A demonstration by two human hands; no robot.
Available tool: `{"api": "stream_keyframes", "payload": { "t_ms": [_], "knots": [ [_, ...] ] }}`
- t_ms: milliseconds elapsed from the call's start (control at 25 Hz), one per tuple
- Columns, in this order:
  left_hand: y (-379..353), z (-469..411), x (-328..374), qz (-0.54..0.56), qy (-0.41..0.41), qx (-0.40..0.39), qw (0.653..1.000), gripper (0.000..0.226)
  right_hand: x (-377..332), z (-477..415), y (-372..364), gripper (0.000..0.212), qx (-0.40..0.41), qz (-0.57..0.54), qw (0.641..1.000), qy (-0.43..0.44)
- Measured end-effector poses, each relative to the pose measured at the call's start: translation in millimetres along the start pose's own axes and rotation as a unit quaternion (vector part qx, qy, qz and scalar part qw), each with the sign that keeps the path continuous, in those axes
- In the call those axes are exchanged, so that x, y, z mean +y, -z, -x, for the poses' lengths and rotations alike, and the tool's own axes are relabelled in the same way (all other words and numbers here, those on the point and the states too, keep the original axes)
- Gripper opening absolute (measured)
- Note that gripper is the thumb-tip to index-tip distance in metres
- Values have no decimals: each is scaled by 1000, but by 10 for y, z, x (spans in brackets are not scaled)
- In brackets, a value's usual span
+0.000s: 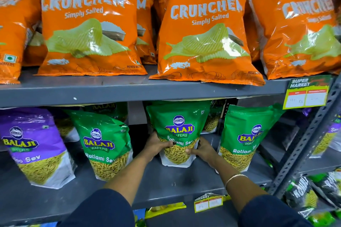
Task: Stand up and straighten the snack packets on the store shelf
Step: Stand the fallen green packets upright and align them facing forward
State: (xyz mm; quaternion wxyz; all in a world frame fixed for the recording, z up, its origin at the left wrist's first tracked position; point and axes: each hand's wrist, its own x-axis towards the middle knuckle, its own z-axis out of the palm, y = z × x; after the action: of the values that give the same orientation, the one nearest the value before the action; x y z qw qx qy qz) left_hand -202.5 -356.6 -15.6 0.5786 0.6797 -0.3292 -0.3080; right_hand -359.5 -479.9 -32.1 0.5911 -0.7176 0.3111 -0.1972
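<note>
At centre frame on the lower shelf [171,186], the left hand [156,145] and right hand [202,148] clasp the middle green sev pouch [178,131] low on either flank; its long axis rises nearly vertical between them.

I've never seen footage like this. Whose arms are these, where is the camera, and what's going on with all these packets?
No machine here: a person wears a camera on the head, looking down at their own arms. The left hand and right hand grip the sides of a green Ratlami Sev pouch, which stands on the lower shelf. More green pouches stand either side, the left green pouch leaning, with a purple pouch further left. The shelf above holds orange Crunchem bags. A yellow price tag hangs at its edge.
</note>
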Motion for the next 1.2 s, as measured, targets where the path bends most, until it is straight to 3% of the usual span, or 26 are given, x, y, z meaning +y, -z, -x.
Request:
{"api": "stream_keyframes", "payload": {
  "t_ms": [240,360,520,720,840,920,960,1000,1040,1080,1120,1200],
  "knots": [
    [-5,49,-59,-3,16,-26,1000,74,-72,6,22,79,-19,-21,999,-36],
    [-16,75,-182,-18,30,-48,998,81,-60,-20,20,75,-38,-30,998,-39],
    [-47,91,-241,-34,41,-7,999,76,-70,36,14,63,-32,-23,999,-29],
    [-43,375,-310,-135,55,34,989,82,-55,366,-70,70,-3,13,998,-56],
    [-29,518,-334,-146,40,44,987,85,-270,541,-136,77,-26,-16,999,-20],
    [-10,538,-323,-152,36,47,987,83,-688,574,-144,95,83,-40,996,20],
    [0,528,-317,-148,35,48,987,84,-933,546,-141,92,180,12,981,65],
    [5,521,-311,-144,37,47,988,84,-1165,519,-136,78,281,124,942,132],
    [4,519,-306,-143,41,46,988,85,-1354,512,-141,61,337,272,882,187],
    [1,520,-303,-143,43,46,988,86,-1531,530,-180,55,321,404,829,216],
    [-1,515,-303,-140,42,45,988,88,-1667,533,-230,54,259,487,805,216],
    [9,513,-307,-133,37,38,990,90,-1825,509,-359,43,106,532,823,169]
  ]
}}
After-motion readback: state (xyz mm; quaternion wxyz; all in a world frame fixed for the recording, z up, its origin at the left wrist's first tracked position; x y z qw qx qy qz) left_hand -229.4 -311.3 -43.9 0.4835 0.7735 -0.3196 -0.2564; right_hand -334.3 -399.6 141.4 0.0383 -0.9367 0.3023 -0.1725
